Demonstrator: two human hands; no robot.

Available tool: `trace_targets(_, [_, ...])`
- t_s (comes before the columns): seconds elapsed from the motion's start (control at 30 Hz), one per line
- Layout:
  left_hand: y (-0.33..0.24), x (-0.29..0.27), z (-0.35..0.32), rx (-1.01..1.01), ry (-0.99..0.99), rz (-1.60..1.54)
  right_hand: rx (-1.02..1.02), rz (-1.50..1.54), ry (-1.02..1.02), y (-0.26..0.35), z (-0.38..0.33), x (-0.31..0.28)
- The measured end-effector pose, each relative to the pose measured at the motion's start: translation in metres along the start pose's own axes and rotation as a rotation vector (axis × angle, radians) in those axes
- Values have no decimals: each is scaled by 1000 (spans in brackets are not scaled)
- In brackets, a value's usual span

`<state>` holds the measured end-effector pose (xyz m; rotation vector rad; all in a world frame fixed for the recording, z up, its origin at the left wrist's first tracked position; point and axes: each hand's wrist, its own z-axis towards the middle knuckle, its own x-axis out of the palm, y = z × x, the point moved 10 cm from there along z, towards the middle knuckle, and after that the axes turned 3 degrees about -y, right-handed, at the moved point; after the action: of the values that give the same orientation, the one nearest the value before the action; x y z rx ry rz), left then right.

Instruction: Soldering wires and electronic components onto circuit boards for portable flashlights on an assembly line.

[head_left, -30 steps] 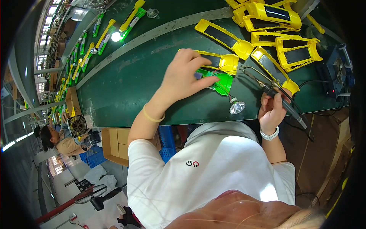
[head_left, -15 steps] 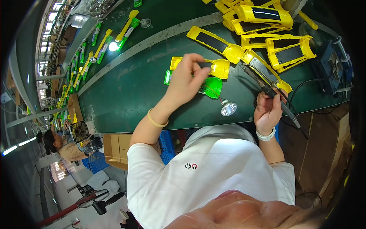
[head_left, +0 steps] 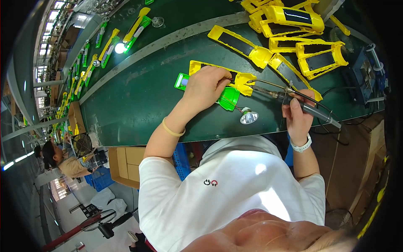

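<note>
My right hand is closed around a soldering iron with a thin curved tube along it. The iron's tip points left, at the end of a yellow casing half. Over that casing my left hand is pinched closed; whatever its fingertips hold is too small to make out. Beneath the left hand lies a green casing half, partly covered. Thin wires run from it to a round reflector lamp on the green bench.
Several yellow casing halves are heaped at the far right. A blue soldering station stands at the right edge. Beyond a grey rail, yellow and green lamps lie in a row. Left, a person sits near a fan.
My right hand has swung the soldering iron's tip left to the yellow casing. My left hand has come down onto the casing, its fingers now pinched. Both casing halves have turned slightly.
</note>
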<state>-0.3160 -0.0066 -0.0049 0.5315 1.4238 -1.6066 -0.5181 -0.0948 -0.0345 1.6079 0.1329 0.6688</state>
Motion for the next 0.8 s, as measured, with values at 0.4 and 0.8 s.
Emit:
trace_targets(0.4, [-6, 8, 3, 85, 20, 72, -61, -255, 206, -17, 25, 31])
trace_targets(0.8, [-6, 5, 7, 84, 26, 62, -169, -37, 168, 1, 25, 27])
